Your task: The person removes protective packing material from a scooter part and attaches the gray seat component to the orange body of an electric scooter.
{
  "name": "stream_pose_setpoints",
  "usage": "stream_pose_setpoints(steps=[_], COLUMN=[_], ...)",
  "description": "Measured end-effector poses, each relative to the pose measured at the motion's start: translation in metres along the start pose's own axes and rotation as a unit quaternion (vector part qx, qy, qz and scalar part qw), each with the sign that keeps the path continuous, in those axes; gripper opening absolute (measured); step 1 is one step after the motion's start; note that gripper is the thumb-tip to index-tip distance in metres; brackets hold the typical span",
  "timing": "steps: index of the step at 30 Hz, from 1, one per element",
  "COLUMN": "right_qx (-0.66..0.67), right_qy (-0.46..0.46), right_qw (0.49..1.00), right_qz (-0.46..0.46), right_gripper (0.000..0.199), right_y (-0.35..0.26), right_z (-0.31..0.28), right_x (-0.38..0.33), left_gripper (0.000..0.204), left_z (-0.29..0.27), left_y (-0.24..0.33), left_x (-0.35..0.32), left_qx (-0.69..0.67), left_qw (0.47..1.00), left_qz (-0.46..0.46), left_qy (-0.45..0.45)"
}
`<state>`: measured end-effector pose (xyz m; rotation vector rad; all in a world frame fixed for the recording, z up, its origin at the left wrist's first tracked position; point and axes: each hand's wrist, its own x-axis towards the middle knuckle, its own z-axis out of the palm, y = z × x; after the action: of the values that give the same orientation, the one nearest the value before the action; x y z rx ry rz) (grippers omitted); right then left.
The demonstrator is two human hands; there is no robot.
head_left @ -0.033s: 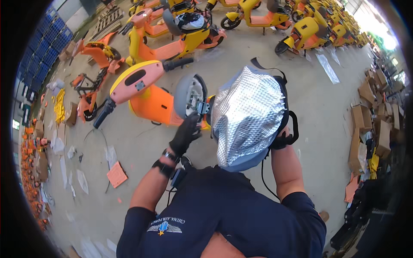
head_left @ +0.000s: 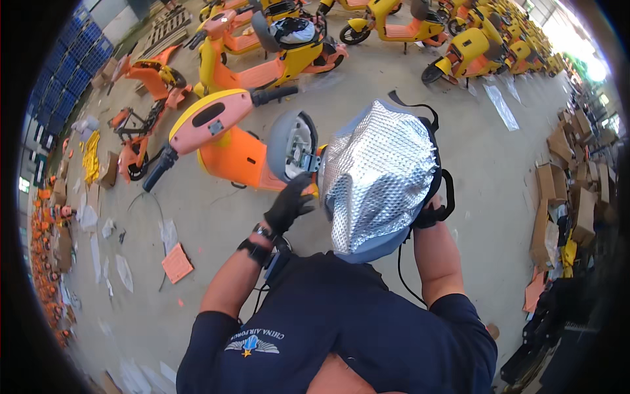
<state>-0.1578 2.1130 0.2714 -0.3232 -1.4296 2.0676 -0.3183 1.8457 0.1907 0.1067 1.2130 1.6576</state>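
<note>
An orange and yellow scooter (head_left: 231, 156) stands in front of me, its handlebar to the left. Its grey seat (head_left: 285, 146) is tipped up, showing a metal hinge (head_left: 308, 161) on the underside. My left hand (head_left: 289, 206), in a black glove, hovers just below that hinge with fingers spread and nothing in it. A silver, bubble-textured foil sheet (head_left: 379, 174) with a grey-blue edge bulges over the scooter's rear. Beside its right edge is my right hand (head_left: 428, 215), also gloved, close to a black loop-shaped handle (head_left: 449, 196). Foil and handle partly hide its fingers.
More yellow scooters (head_left: 469, 54) are parked across the back. A partly stripped orange scooter (head_left: 141, 134) stands at the left. Cardboard boxes (head_left: 550, 180) line the right side. An orange sheet (head_left: 176, 263) and plastic wrap (head_left: 123, 272) lie on the floor (head_left: 489, 217).
My left hand has dropped slightly away from the hinge, and its fingers look more spread. My right hand stays at the foil's right edge.
</note>
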Motion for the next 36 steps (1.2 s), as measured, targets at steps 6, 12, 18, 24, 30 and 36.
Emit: stream_pose_setpoints(steps=[6, 12, 18, 24, 30, 36], right_qx=[0.025, 0.039, 0.071, 0.021, -0.309, -0.283], right_qy=[-0.011, -0.013, -0.051, -0.116, -0.322, -0.512], right_qw=[0.998, 0.993, 0.992, 0.973, 0.874, 0.796], right_qz=[0.062, 0.111, 0.096, 0.199, 0.192, 0.157], right_gripper=[0.022, 0.028, 0.034, 0.034, 0.053, 0.046], right_y=[0.024, 0.031, 0.068, -0.019, -0.025, 0.017], right_z=[-0.004, -0.023, -0.03, 0.018, 0.05, 0.103], right_x=[-0.012, -0.027, -0.046, -0.049, -0.063, -0.058], left_gripper=[0.052, 0.028, 0.024, 0.029, 0.053, 0.07], left_z=[0.031, -0.017, -0.045, -0.049, -0.077, -0.015], left_y=[-0.022, -0.013, -0.01, 0.023, 0.045, 0.005], left_x=[0.001, -0.018, -0.034, -0.081, -0.122, -0.096], left_qx=[-0.125, -0.011, 0.059, 0.168, 0.25, 0.37], left_qw=[0.971, 0.966, 0.954, 0.936, 0.951, 0.886], left_qz=[0.079, 0.253, 0.245, 0.266, 0.174, 0.226], left_qy=[-0.187, 0.046, 0.163, 0.16, -0.059, -0.164])
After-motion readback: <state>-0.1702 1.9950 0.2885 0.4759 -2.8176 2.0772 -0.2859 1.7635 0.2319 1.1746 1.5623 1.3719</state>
